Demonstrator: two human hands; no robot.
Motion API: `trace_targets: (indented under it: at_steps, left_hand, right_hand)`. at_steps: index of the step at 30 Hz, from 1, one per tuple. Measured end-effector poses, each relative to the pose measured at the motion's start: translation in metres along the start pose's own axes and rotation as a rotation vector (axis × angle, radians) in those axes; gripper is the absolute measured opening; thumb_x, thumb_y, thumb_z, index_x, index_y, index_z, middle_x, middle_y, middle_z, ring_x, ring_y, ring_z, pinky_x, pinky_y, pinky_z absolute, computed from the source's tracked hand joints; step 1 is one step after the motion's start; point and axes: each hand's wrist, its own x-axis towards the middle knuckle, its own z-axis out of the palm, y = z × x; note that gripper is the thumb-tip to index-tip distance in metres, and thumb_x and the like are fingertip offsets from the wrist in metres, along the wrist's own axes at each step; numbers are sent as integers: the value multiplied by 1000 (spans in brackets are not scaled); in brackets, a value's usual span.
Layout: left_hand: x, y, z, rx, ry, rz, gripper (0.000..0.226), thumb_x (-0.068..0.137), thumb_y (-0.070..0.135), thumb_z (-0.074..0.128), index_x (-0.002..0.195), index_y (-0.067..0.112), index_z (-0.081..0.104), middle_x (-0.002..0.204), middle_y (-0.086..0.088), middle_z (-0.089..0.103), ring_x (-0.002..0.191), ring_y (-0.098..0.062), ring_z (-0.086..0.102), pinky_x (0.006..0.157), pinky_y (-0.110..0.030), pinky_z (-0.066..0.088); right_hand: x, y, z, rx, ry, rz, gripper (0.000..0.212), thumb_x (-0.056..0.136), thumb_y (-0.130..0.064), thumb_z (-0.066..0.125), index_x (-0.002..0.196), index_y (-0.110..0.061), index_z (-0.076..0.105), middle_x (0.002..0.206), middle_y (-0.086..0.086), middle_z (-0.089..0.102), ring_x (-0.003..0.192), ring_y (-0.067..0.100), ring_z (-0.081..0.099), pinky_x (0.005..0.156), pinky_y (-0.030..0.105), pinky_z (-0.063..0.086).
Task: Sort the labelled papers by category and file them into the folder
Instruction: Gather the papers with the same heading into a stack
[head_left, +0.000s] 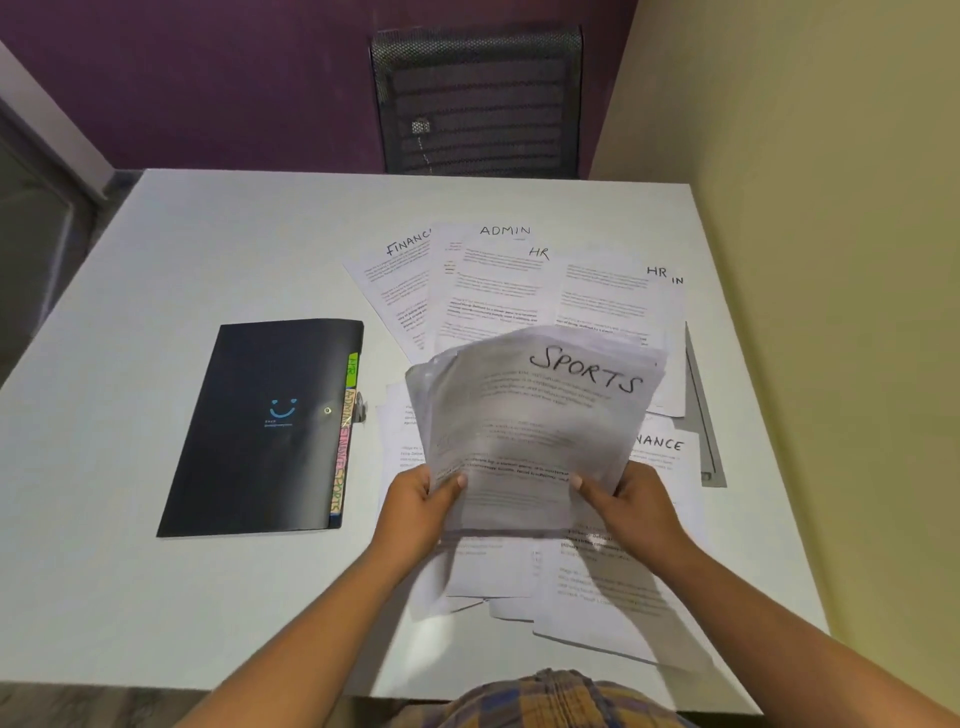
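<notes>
A stack of papers (535, 415) with a top sheet marked SPORTS is lifted above the table. My left hand (415, 501) grips its lower left edge and my right hand (631, 501) grips its lower right edge, thumbs on top. A closed black folder (260, 426) with coloured index tabs along its right side lies flat to the left of the stack. Loose sheets lie spread on the table behind: a FINANCE sheet (395, 275), an ADMIN sheet (498, 234) and two HR sheets (498, 291) (618, 301). Another FINANCE sheet (665, 452) peeks out at the right.
The white table (156, 270) has bare surface at the left and the back. More sheets (597, 587) lie under my hands near the front edge. A grey flat item (704, 415) lies under the papers at right. A black mesh chair (478, 98) stands behind the table; a wall runs along the right.
</notes>
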Motion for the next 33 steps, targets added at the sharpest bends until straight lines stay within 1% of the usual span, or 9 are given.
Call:
trace_targets:
  at_steps: [3, 10, 14, 17, 20, 24, 27, 30, 33]
  left_hand:
    - [-5, 11, -5, -37, 15, 36, 18, 97, 22, 63, 89, 32, 76, 86, 17, 78, 81, 0, 73, 65, -13, 54]
    - [-9, 23, 12, -258, 195, -1, 20, 99, 32, 57, 111, 25, 71, 104, 12, 77, 99, -10, 72, 83, -31, 59]
    - [-9, 32, 17, -514, 152, -43, 24, 101, 25, 54, 121, 18, 67, 114, 0, 75, 105, -17, 72, 86, -34, 58]
    - [-10, 36, 9, -495, 73, -37, 16, 98, 9, 57, 106, 8, 71, 96, -6, 79, 88, -20, 76, 69, -28, 60]
    - [-9, 38, 3, -428, -7, 3, 16, 95, -1, 58, 100, 3, 72, 84, 0, 80, 75, -10, 74, 62, -21, 58]
    - [-2, 39, -2, -84, 72, 173, 15, 92, 15, 68, 81, 23, 75, 70, 22, 73, 68, 7, 66, 63, -14, 51]
    - [2, 39, -1, -35, 41, 155, 17, 94, 16, 64, 95, 33, 69, 72, 46, 63, 74, 26, 60, 64, 2, 43]
    - [11, 39, 4, -305, -21, 56, 30, 93, -3, 59, 109, 19, 72, 92, 26, 75, 89, 8, 70, 76, -7, 50]
    - [11, 32, 4, -302, -30, 14, 32, 88, -10, 61, 113, 8, 73, 95, 14, 78, 94, -8, 72, 80, -10, 52]
  right_hand:
    - [-5, -11, -8, 69, -4, -45, 23, 95, -25, 67, 81, -43, 73, 79, -23, 76, 73, -6, 71, 56, 11, 51]
    - [-14, -18, 2, 185, 54, -63, 20, 97, -36, 58, 112, -28, 70, 102, -16, 77, 97, 3, 71, 82, 24, 56]
    - [-23, -24, 8, 245, 46, -60, 24, 90, -48, 65, 108, -34, 72, 99, -21, 76, 85, -4, 71, 67, 16, 56]
    - [-17, -28, -5, 263, -23, 6, 17, 79, -47, 74, 93, -40, 78, 93, -13, 79, 78, 6, 75, 56, 21, 56]
    - [-6, -32, -14, 181, 28, 12, 4, 85, -32, 78, 82, -35, 78, 83, -12, 79, 74, 7, 75, 56, 22, 54]
    - [1, -39, -18, 154, 121, -97, 24, 87, -18, 77, 80, -41, 72, 78, -29, 74, 80, -7, 71, 68, 15, 55]
    - [4, -36, -19, 97, 149, -186, 28, 87, -15, 76, 74, -38, 68, 65, -31, 69, 65, -14, 64, 58, 4, 45]
    - [6, -30, -15, 146, 56, -153, 27, 89, 10, 64, 99, -12, 75, 86, -20, 72, 75, -12, 66, 70, 9, 54]
    - [7, -30, -11, 477, -37, -89, 41, 85, 32, 42, 103, 6, 69, 87, 7, 76, 74, 15, 71, 71, 31, 59]
